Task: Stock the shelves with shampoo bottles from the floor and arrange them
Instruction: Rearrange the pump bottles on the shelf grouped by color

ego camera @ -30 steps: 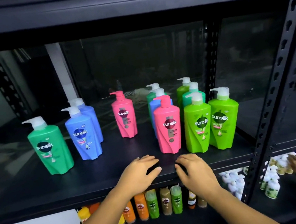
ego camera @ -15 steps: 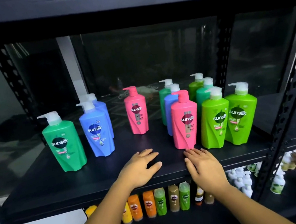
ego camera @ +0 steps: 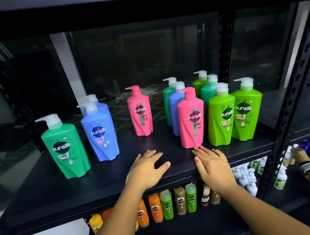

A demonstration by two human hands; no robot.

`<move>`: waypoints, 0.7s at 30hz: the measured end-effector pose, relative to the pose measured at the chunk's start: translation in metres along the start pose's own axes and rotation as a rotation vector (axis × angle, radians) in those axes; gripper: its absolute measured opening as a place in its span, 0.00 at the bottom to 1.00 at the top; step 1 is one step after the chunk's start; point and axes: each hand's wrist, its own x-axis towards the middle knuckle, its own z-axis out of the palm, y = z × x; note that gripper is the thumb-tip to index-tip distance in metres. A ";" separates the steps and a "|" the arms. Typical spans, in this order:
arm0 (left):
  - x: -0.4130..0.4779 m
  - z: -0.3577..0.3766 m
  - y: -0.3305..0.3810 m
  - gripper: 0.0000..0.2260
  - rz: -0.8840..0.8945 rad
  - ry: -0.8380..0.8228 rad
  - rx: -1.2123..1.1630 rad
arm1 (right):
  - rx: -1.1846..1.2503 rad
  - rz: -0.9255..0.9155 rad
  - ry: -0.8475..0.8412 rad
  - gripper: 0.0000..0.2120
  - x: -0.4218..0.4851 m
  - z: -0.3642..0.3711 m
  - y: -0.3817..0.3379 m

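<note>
Head view: a black metal shelf (ego camera: 81, 192) runs across the middle of the frame, and both hands lie on its front edge at about 6 o'clock. The left hand (ego camera: 147, 169) rests palm down with its fingers straight and spread, holding nothing. The right hand (ego camera: 212, 164), just at its 3 o'clock, is also flat and released. Its fingertips (ego camera: 196, 151) reach the foot of the front pink bottle (ego camera: 192, 120); I cannot tell whether they touch it.

All the shampoo bottles on this shelf stand upright. At 9 o'clock from the hands' side stands a dark green bottle (ego camera: 65, 148). Beside it, at its 2 o'clock, is a blue bottle (ego camera: 100, 136) with a second blue bottle (ego camera: 101, 106) close behind it. A back pink bottle (ego camera: 140, 115) stands alone at 12 o'clock from the left hand. At 3 o'clock of the front pink bottle, two lime green bottles (ego camera: 221, 120) stand side by side. Behind this group at 12 o'clock are more green and blue bottles (ego camera: 177, 110), packed close.

On the lower shelf at 6 o'clock stands a row of small bottles (ego camera: 167, 204) in orange, green and brown. At 4 o'clock, another person's hand (ego camera: 299, 154), wearing a wristband (ego camera: 309, 168), is among white pump bottles (ego camera: 244, 176).
</note>
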 end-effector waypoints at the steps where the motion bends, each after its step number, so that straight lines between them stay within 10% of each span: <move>1: -0.001 -0.001 0.001 0.29 -0.005 0.005 0.000 | 0.002 -0.001 0.000 0.25 0.000 -0.001 0.000; 21: -0.011 0.000 0.004 0.26 -0.023 0.095 -0.002 | 0.187 0.099 0.098 0.25 -0.002 -0.008 -0.013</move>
